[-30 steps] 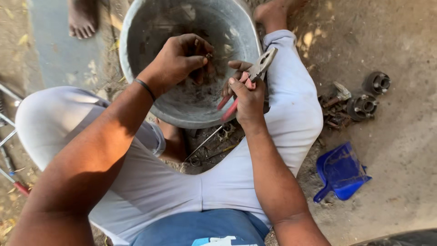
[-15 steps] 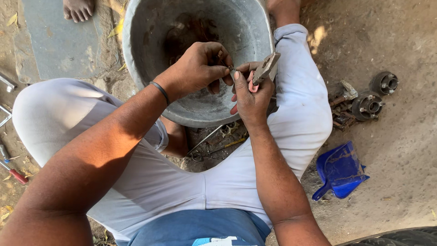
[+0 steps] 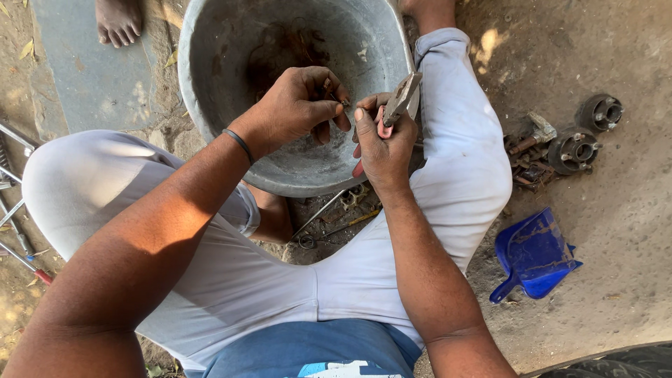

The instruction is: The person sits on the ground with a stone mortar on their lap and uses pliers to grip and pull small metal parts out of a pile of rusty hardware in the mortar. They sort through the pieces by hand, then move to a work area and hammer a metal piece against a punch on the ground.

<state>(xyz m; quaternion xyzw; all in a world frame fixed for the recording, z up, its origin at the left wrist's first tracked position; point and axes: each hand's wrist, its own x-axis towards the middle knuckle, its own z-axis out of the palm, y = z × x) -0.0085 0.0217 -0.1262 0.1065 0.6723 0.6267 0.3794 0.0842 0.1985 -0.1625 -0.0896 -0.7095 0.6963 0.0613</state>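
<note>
Two bare hands meet above a grey metal basin (image 3: 231,84) that sits on the ground between the seated person's knees, which are clad in pale trousers (image 3: 280,280). The left hand (image 3: 294,108), with a dark band at its wrist, curls its thumb and fingertips together on a small dark part (image 3: 344,102); the part is too small to make out, but it is pinched at the tips, right beside the right hand. The right hand (image 3: 381,143) is wrapped tight around the red handles of a pair of pliers (image 3: 397,105), whose grey metal head points up and away over the basin's near right rim. Whether the pliers' nose bites on anything cannot be told. Both hands hover over the basin's inner wall, not touching it.

Below the basin, on the dirt between the legs, lie a few thin metal tools (image 3: 336,210), partly in shade. To the right of the right thigh lies a blue plastic scoop (image 3: 535,255) on the sandy ground. Farther right and up rest two round metal hubs (image 3: 584,136) with a heap of rusty bits (image 3: 528,150) just beside them. At the left edge, thin metal rods (image 3: 14,217) lie near the left knee. Farthest off, at the top left, another person's bare foot (image 3: 119,21) stands on a grey slab (image 3: 84,70).
</note>
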